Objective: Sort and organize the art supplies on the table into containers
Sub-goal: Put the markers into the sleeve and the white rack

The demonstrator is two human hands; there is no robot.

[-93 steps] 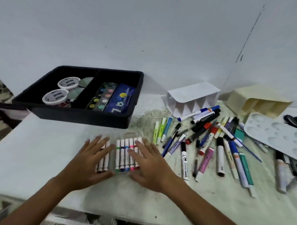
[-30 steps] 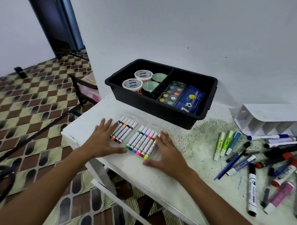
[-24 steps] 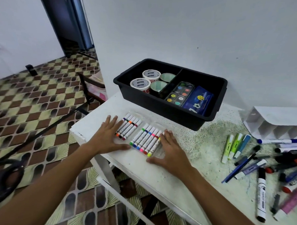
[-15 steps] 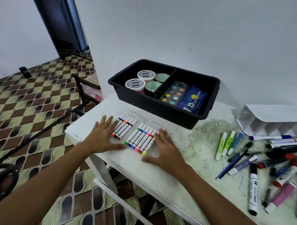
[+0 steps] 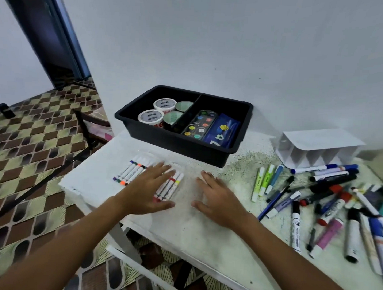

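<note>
My left hand (image 5: 148,192) lies flat, fingers straight, on the clear marker pack (image 5: 149,178) at the table's (image 5: 204,233) left end, gripping nothing. My right hand (image 5: 216,199) rests open on bare tabletop just right of the pack, near the black bin (image 5: 186,142).

A room in a home, it seems: brown-and-cream patterned floor tiles (image 5: 33,124), plain white walls (image 5: 234,48), a dark doorway (image 5: 44,33), and a paint-speckled white desk (image 5: 204,228) strewn with marker pens (image 5: 328,205) for hobby art.
</note>
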